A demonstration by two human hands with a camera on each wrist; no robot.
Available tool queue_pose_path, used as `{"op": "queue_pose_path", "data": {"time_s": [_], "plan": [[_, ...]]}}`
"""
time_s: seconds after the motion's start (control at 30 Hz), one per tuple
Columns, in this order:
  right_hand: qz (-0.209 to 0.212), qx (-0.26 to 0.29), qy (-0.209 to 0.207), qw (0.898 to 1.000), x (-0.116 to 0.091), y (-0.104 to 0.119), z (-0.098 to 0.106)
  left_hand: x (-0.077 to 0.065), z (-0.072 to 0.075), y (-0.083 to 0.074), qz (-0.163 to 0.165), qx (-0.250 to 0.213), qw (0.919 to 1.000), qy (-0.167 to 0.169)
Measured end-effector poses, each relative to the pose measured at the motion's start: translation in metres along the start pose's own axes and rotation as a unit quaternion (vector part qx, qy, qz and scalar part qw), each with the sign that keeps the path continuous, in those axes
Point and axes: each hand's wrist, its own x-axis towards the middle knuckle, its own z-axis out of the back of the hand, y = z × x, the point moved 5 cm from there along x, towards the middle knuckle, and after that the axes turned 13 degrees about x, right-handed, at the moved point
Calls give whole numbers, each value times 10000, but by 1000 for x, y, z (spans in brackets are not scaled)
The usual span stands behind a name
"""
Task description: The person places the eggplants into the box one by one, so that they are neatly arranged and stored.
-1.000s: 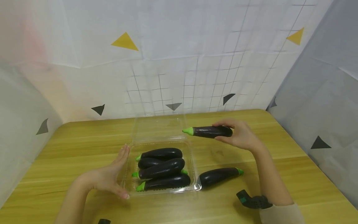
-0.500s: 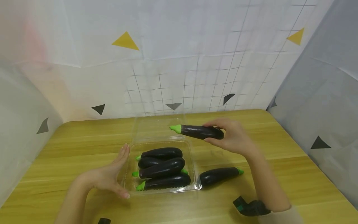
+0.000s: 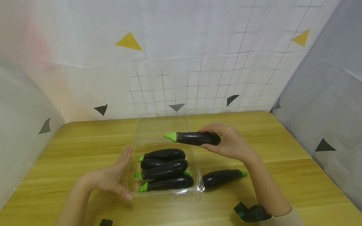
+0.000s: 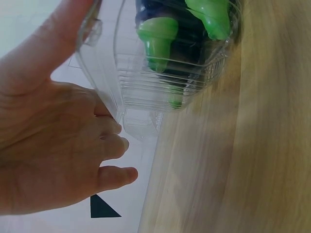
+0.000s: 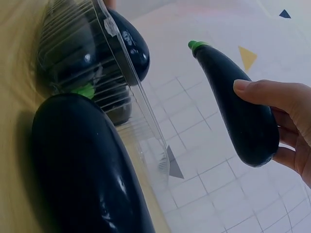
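Note:
My right hand [image 3: 229, 141] pinches an eggplant [image 3: 195, 138] by its thick end, its green stem pointing left, above the back right of a clear plastic box [image 3: 195, 163]. The right wrist view shows the thumb on one side of this eggplant [image 5: 238, 107] and fingers behind it. Several eggplants [image 3: 164, 169] lie stacked inside the box. My left hand [image 3: 110, 180] is at the box's left side, fingers and thumb spread. In the left wrist view the thumb of the left hand [image 4: 53, 141] touches the clear wall [image 4: 146, 87].
The box's clear lid [image 3: 161, 128] lies folded back behind it. One more eggplant [image 3: 223, 178] rests on the wooden table [image 3: 282, 169] against the box's right side. A white sheet wall [image 3: 169, 62] stands behind the table.
My right hand has carried the eggplant left and slightly down, from right of the box to over its back right part. The left hand stays in place.

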Motion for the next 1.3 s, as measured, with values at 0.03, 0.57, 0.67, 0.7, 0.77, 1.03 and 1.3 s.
{"op": "queue_pose_path", "data": {"time_s": [0.03,0.57,0.67,0.7,0.77,1.03,1.3], "plan": [[32,-23,-15,10000,0,1,-1,0,0,0,9,-6,10000,3],[293,-117,137,9994,5,12,-18,0,1,-4,-34,15,10000,34],[341,-22,200,9992,6,13,-22,0,1,-4,-19,16,10000,34],[374,7,216,9991,6,14,-23,0,1,-3,-23,17,10000,29],[440,65,228,9988,7,15,-24,0,1,-3,-13,10,10000,31],[590,158,161,9980,6,16,-28,-1,2,-3,-8,-2,10000,27],[686,183,38,9975,7,18,-30,-1,2,-5,-12,24,10000,8]]}}
